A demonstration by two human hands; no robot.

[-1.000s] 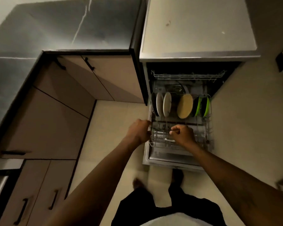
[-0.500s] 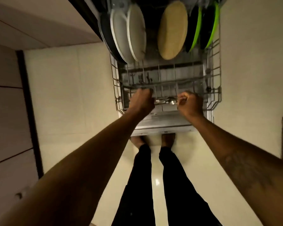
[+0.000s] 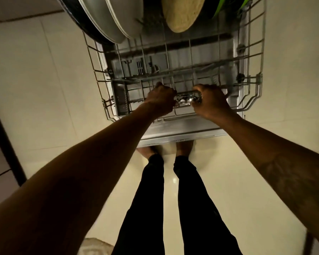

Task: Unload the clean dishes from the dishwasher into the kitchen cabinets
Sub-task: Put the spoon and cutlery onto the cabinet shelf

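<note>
Bundle of spoons (image 3: 186, 99) held low over front of lower rack (image 3: 254, 52), between both hands. Fingers of right hand (image 3: 211, 103) clenched round bundle. Fingers of left hand (image 3: 160, 101) curled, object grasped not discernible. Risk: spoon slipped from loose bundle, dropped through wires or snagged when lifted. Upright plates (image 3: 118, 21) behind could be knocked.

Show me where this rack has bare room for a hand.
Free: the bare middle band of the grey wire rack, between the back row and the hands; the corner right of the right hand. Crowded: the back row of white plates, tan round plate and green-rimmed plates; the front middle, where the left hand and right hand meet at shiny metal cutlery.
</note>
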